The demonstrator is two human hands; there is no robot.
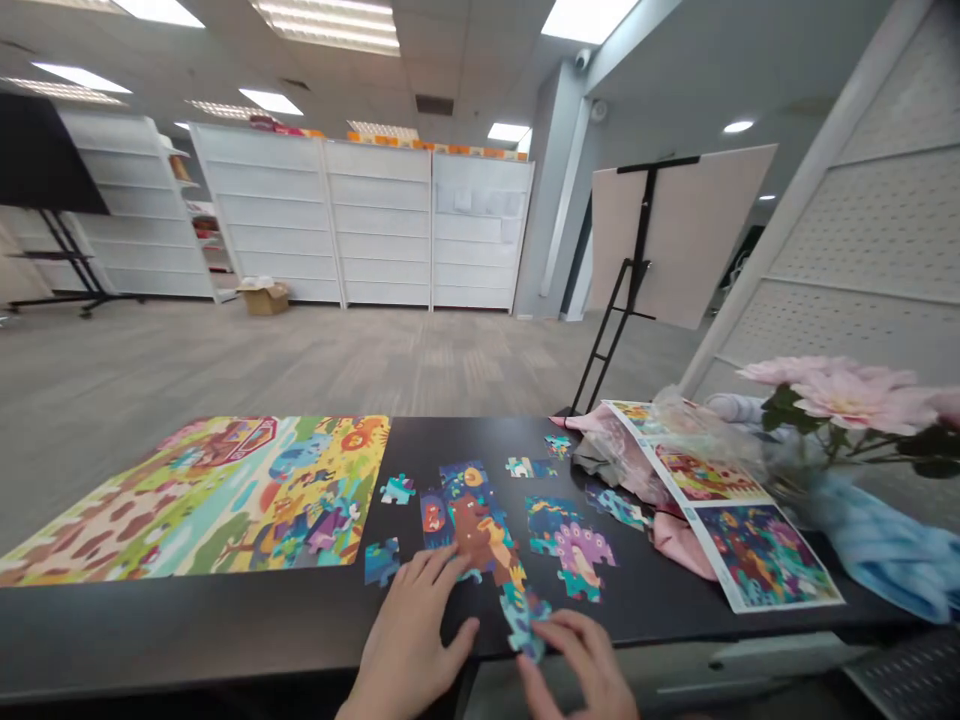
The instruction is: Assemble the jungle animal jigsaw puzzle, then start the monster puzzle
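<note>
- Left hand (pixel 409 640) lies open, fingers spread, touching a multicoloured cardboard jigsaw section (pixel 472 525) on a black tabletop (pixel 465 438)
- Right hand (pixel 579 662), fingers curled, grips a teal cardboard jigsaw piece (pixel 523 620) at the table's near edge
- White-bordered printed picture sheet (pixel 761 555) lies to the right

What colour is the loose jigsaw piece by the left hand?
The piece is blue and teal, in head view.
</note>
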